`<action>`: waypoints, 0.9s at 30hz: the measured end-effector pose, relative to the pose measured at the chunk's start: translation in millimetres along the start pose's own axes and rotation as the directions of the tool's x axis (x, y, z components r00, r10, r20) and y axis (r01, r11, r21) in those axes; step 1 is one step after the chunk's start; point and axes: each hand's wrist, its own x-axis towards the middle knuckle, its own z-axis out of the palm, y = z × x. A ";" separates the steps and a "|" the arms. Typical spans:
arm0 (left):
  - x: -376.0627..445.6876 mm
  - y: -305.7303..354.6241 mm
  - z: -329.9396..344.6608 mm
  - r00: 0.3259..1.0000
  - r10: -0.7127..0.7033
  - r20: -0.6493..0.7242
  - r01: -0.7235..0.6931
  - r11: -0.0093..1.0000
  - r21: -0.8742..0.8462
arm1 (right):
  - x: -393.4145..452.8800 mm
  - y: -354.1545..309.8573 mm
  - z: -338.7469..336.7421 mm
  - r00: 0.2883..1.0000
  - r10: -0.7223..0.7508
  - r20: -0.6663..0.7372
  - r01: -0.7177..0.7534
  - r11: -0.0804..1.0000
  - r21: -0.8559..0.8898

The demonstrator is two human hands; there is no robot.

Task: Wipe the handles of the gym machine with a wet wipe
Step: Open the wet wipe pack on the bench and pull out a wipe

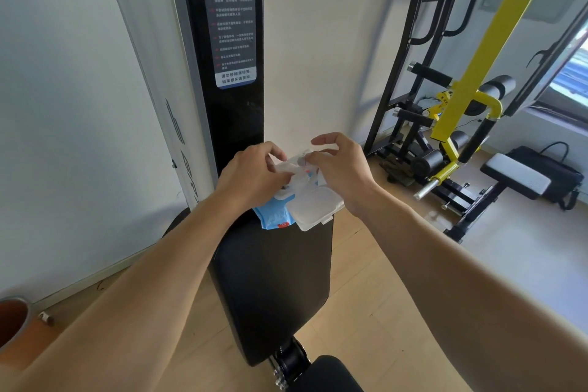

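**Hands at the wipe pack on the bench pad**

The wet wipe pack [276, 216], lid [313, 205] flipped open, lies at the black bench pad's [273, 280] far end. The left hand [251, 180] grips it, covering much of it. The right hand [340, 169] pinches a white wipe [294, 169] at the opening; its fingertips are hard to make out.

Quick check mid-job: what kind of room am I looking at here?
Most likely a small gym room: a black padded bench, a black-and-yellow steel weight machine with foam rollers, and a tall black panel with a warning label.
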 end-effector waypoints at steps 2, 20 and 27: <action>5.4 3.3 1.8 0.999 -0.048 0.022 0.047 0.997 0.058 | -2.1 -0.1 0.2 1.000 -0.016 0.003 0.016 1.000 0.006; 6.2 15.7 16.8 0.969 0.140 -0.202 -0.135 0.990 0.042 | -8.9 1.1 2.4 0.998 -0.043 -0.050 0.047 0.996 0.072; -12.9 4.6 16.1 0.974 0.074 -0.216 -0.102 0.988 -0.120 | -10.4 4.3 6.8 0.996 -0.034 -0.082 0.042 0.995 0.089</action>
